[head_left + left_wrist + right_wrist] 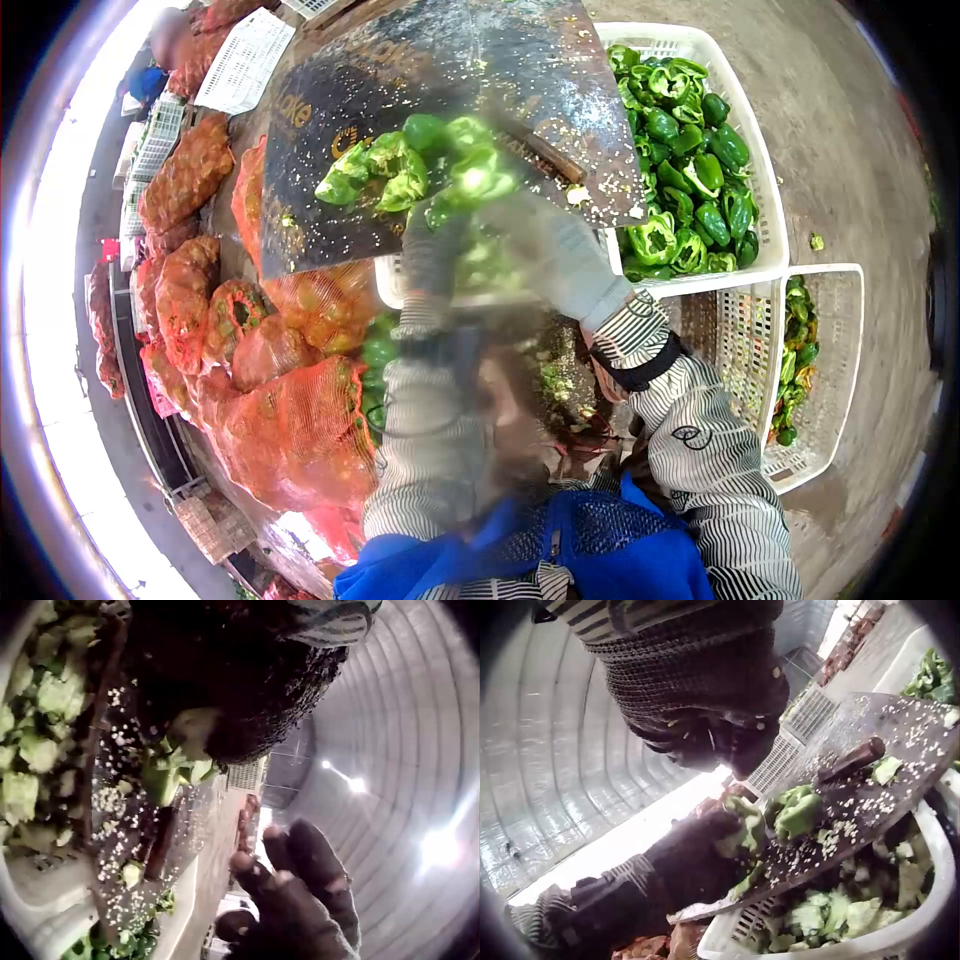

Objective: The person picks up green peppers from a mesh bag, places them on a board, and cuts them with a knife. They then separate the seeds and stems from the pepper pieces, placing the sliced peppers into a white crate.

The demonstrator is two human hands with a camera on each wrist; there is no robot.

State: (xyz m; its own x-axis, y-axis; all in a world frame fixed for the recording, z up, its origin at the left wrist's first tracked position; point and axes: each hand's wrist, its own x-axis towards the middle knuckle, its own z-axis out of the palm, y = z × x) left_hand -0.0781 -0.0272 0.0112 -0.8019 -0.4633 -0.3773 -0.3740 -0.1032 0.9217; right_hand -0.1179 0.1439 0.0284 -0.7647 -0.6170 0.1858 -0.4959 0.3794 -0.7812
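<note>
While both gloved hands work at the near edge of the dark board, L hand is the closer one to the cut green bell pepper pcs. Pcs lie on the board just far of it, strung roughly L–R, a few slightly to its left; R hand sits to the right, farther off, its fingers pointing far-left.

L hand: fingertips up against pepper; blur + poor angle, can't tell if fingers curl round it or how wide they are. R hand: fingers apart, slightly bent, nothing seen in grip.

Brown wooden handle on board, far of R hand; long axis runs far-left to near-right, R hand nearer. Blade, if any, not made out. Pale seeds scattered abt.

White plastic crate w/ green bell peppers to the right of board; 2nd crate w/ chopped pcs under near edge
</note>
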